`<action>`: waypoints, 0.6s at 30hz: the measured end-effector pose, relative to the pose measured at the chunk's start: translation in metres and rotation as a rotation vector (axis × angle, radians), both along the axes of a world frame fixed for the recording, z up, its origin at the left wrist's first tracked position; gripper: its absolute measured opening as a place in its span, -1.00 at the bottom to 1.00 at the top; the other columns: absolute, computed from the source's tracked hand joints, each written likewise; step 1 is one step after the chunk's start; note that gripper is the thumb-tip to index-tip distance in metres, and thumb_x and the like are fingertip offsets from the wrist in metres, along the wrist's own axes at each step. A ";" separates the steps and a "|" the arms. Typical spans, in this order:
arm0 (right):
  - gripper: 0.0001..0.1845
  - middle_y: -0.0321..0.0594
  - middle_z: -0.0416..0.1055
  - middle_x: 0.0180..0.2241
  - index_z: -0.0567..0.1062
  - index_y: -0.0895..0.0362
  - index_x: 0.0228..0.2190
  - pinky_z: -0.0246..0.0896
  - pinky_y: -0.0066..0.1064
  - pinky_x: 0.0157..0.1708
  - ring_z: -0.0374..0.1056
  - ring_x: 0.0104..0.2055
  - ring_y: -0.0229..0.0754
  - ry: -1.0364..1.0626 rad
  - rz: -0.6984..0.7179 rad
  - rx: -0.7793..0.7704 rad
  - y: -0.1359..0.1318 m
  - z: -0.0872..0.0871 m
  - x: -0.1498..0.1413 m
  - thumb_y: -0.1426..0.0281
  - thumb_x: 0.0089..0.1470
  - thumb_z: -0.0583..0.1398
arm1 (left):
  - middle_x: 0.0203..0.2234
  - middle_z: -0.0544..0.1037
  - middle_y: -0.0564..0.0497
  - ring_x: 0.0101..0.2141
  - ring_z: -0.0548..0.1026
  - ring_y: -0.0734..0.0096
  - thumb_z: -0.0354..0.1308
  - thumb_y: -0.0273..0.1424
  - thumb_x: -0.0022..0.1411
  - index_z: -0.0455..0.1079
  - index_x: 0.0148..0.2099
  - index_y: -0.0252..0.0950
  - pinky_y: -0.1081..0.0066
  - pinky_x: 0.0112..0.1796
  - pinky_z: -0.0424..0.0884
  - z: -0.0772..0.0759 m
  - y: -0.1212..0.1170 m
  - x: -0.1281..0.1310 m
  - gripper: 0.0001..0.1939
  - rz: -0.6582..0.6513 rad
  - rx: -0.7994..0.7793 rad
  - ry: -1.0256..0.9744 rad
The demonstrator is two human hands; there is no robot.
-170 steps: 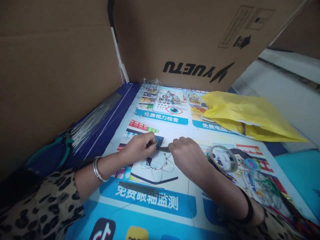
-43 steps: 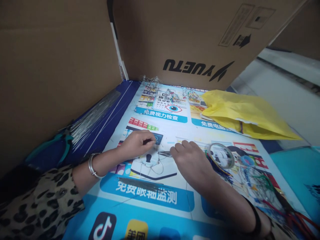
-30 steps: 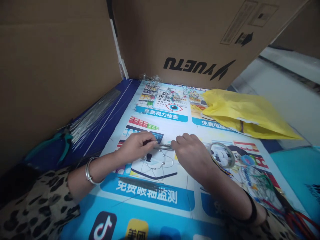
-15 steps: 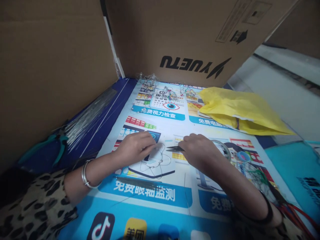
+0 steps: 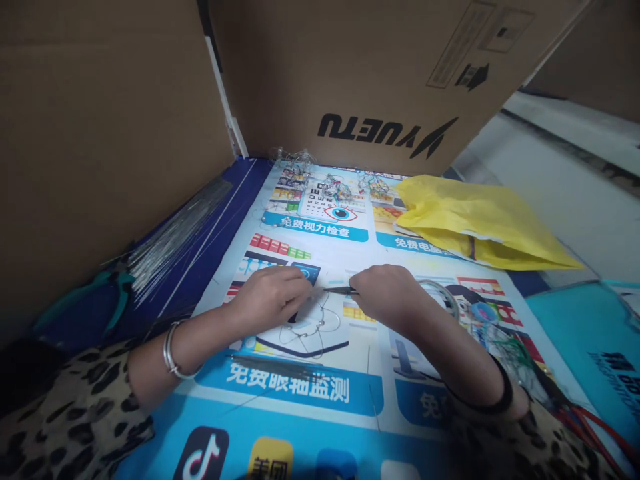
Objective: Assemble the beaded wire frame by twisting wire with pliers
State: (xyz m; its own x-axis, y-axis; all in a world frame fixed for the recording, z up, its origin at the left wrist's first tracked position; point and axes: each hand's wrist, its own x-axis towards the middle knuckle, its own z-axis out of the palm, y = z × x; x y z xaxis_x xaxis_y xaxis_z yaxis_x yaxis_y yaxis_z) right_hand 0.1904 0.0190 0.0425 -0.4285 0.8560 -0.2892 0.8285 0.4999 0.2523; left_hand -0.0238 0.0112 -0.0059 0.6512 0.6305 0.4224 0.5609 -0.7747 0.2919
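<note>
My left hand (image 5: 273,298) is closed in a pinch at the upper end of a thin wire piece strung with small beads (image 5: 321,325). The piece hangs in loops below the fingertips, over the printed sheet (image 5: 340,263). In my right hand (image 5: 387,293) is a pair of needle-nose pliers (image 5: 342,291), fingers wrapped round the handles, which stay hidden. The dark jaws point left, their tips close to my left fingertips. Whether they grip the wire, I cannot tell. A bunch of short dark wires (image 5: 273,365) lies on the sheet in front.
A bundle of straight wires (image 5: 175,243) and teal-handled pliers (image 5: 123,300) lie at left. Cardboard panels (image 5: 350,73) stand behind. Right of me are a yellow bag (image 5: 485,217), a tape roll (image 5: 453,301), tangled wires (image 5: 515,353) and a red-handled tool (image 5: 595,427).
The plier jaws met my left fingertips a second ago, drew away right with jaws parted, and are now back near them with jaws closer together. The left hand keeps its pinch.
</note>
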 end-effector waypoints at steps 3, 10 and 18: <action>-0.78 -0.11 0.50 -0.42 0.52 0.12 -0.41 0.21 -0.33 -0.47 0.43 -0.38 -0.03 -0.003 0.025 0.004 0.000 0.000 0.001 0.38 0.05 0.06 | -0.51 0.42 0.01 -0.43 0.39 0.48 -0.09 -0.36 0.31 0.40 -0.38 -0.30 0.51 -0.42 0.27 0.000 0.000 0.000 -0.70 -0.010 0.011 0.022; -0.77 -0.12 0.50 -0.43 0.51 0.12 -0.42 0.20 -0.33 -0.47 0.42 -0.39 -0.05 0.005 0.054 0.022 -0.001 0.002 0.003 0.42 0.06 0.05 | -0.53 0.42 0.02 -0.45 0.38 0.48 -0.11 -0.40 0.31 0.39 -0.38 -0.29 0.50 -0.43 0.26 0.002 0.000 0.000 -0.70 -0.024 0.077 0.061; -0.78 -0.12 0.50 -0.44 0.50 0.12 -0.43 0.12 -0.40 -0.51 0.41 -0.42 -0.09 0.008 0.052 0.040 -0.005 0.009 0.001 0.46 0.05 0.05 | -0.47 0.45 0.01 -0.42 0.39 0.41 -0.06 -0.48 0.24 0.40 -0.35 -0.28 0.44 -0.42 0.25 0.002 -0.001 -0.001 -0.78 -0.028 0.082 0.161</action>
